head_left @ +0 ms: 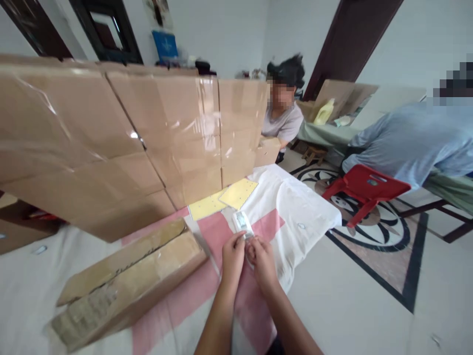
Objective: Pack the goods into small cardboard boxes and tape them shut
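My left hand [232,255] and my right hand [261,259] meet over the table, both pinching a small white and grey packet [242,223] that sticks up and away from my fingers. Under them lies a pink and white cloth [295,207] that covers the table. Two yellow sheets [225,198] lie flat just beyond the packet. A long flat cardboard box [125,281] rests to the left of my hands.
A tall wall of taped cardboard panels [121,138] stands along the table's far side. A person in a grey shirt [283,123] sits behind it. Another person in blue [406,138] leans at the right beside a red plastic chair [364,187]. Patterned floor lies to the right.
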Available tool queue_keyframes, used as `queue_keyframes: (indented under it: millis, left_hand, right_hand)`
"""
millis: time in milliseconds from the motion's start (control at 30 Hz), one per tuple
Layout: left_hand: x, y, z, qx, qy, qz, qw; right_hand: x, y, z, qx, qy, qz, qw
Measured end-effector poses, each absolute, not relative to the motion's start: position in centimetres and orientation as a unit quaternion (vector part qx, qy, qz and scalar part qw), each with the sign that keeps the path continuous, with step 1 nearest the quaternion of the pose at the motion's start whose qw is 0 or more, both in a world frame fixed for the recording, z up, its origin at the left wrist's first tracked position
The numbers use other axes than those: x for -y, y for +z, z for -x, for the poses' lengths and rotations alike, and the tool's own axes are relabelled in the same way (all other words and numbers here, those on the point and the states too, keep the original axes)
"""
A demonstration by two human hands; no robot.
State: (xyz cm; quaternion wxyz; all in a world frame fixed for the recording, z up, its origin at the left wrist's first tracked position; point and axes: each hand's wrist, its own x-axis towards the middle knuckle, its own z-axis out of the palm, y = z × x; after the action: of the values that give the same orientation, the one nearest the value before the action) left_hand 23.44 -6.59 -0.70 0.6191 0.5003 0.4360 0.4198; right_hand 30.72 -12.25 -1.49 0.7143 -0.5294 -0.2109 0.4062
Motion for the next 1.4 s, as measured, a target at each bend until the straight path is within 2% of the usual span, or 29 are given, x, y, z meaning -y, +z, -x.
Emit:
queue_keyframes:
  millis: [267,533,700,800,867,967,1067,1200,1400]
  left_hand:
    - [7.7,0.2,-24.8,-0.431,0.449,-0.398,0.674]
    - [7.3,0.8,-25.4,-0.454,0.482,-0.313,0.681]
    - [7.6,0.9,-25.5,-0.48,0.497,-0.295,0.659]
    - [8.0,0.4,-25.8,-0.487,0.516,-0.308,0.634]
    - [8.1,-0.1,-25.9,-0.479,0.525,-0.336,0.618]
    - [8.0,-0.6,-25.9,-0.473,0.535,-0.378,0.589]
    - [7.7,-0.6,-26.0,-0.479,0.533,-0.392,0.577]
    - [7.5,-0.3,-26.0,-0.484,0.529,-0.388,0.58]
    - [7.1,0.4,-25.6,-0.485,0.523,-0.361,0.6]
  right_hand:
    - [12.3,-1.0,-31.0,0.156,0.434,0.543,0.702]
    - [12.5,0.2,-31.0,0.139,0.449,0.549,0.691]
    - [12.3,1.0,-31.7,0.143,0.506,0.58,0.622]
    - [11.9,1.8,-32.9,0.186,0.521,0.624,0.552]
    - [11.6,2.8,-33.9,0.243,0.491,0.684,0.481]
    - [11.1,4.5,-35.2,0.321,0.383,0.779,0.378]
    - [10.3,5.7,-35.7,0.351,0.332,0.816,0.317]
    - [9.2,5.8,-35.6,0.348,0.344,0.821,0.293]
    - [9.4,5.3,-35.6,0.326,0.37,0.81,0.318]
